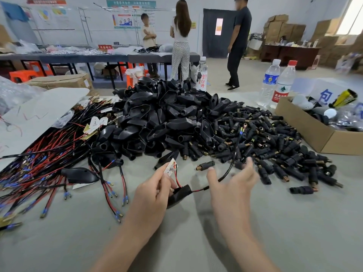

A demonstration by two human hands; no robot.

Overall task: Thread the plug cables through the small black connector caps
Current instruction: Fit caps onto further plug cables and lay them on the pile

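My left hand [155, 191] grips a black plug housing [179, 195] and pinches a small white board [170, 167] wired to it by red and black leads. From the housing a black cable [228, 169] curves up past my right hand [233, 183], ending in blue-sleeved terminals [242, 130] above the pile. My right hand hovers with fingers spread and straight, holding nothing; the cable runs between its thumb and fingers. A single small black connector cap [205, 165] with a brass tip lies just beyond my thumb. Several more caps [275, 150] are heaped to the right.
A big heap of black plug housings [167, 118] fills the table's middle. Bundled red and black cables [49, 160] lie at left. A cardboard box [314, 132] and two water bottles [279, 83] stand at right. Three people stand beyond the table.
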